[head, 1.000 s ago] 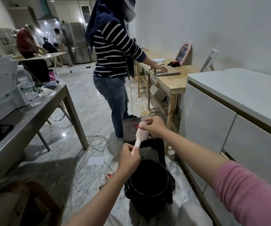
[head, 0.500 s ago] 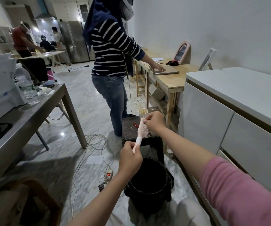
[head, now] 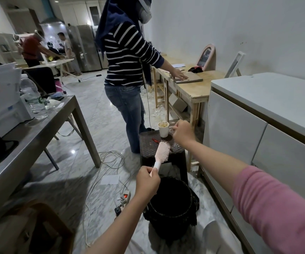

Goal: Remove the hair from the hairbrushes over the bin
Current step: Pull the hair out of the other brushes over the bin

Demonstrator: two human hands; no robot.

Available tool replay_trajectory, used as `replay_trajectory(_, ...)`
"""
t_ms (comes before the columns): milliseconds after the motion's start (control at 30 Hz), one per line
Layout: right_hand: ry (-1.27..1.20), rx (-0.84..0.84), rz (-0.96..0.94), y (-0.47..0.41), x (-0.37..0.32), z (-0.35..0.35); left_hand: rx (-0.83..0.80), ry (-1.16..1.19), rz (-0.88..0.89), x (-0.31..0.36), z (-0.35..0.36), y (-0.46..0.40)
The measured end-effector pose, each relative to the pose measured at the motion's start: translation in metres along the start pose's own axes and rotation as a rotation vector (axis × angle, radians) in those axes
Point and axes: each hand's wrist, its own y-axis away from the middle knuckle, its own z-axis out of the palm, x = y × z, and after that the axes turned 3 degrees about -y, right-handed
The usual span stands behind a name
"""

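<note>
left hand holds pink hairbrush above the bin rim.

left hand grips handle of pink hairbrush, head tilted up-right, bristles facing right, above far rim of black bin. right hand closed in loose fist, apart from brush, over dark stool beside paper cup. whether it pinches hair: cannot tell. red item on stool.

Brush handle end hidden in left hand, right hand blurred, its contents unclear
</note>
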Motion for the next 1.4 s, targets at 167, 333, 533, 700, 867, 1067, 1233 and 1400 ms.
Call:
replay_trajectory(167,-0.192,0.060,0.075,-0.003,-0.003,-0.007,0.018,0.087,-0.144,-0.015,0.002,-0.007)
replay_trajectory(333,-0.215,0.055,0.098,-0.003,0.005,-0.006,0.016,0.177,-0.220,-0.021,-0.002,-0.011)
replay_trajectory(533,-0.123,-0.048,0.110,0.005,0.016,0.003,-0.003,0.255,-0.229,-0.011,-0.012,-0.013)
replay_trajectory(700,-0.050,-0.203,0.126,0.011,0.023,0.012,-0.024,0.283,-0.221,-0.008,-0.016,-0.014)
replay_trajectory(867,-0.104,-0.385,0.128,0.017,0.024,0.014,-0.032,0.304,-0.199,-0.004,-0.016,-0.010)
replay_trajectory(1067,-0.156,-0.205,0.168,0.019,0.022,0.010,-0.025,0.307,-0.163,0.000,-0.014,-0.007)
replay_trajectory(1233,-0.200,-0.181,0.145,0.022,0.017,0.012,-0.033,0.311,-0.159,-0.001,-0.011,-0.008)
replay_trajectory(1400,-0.261,-0.316,0.088,0.037,0.001,0.024,-0.041,0.293,-0.143,0.001,-0.004,-0.007)
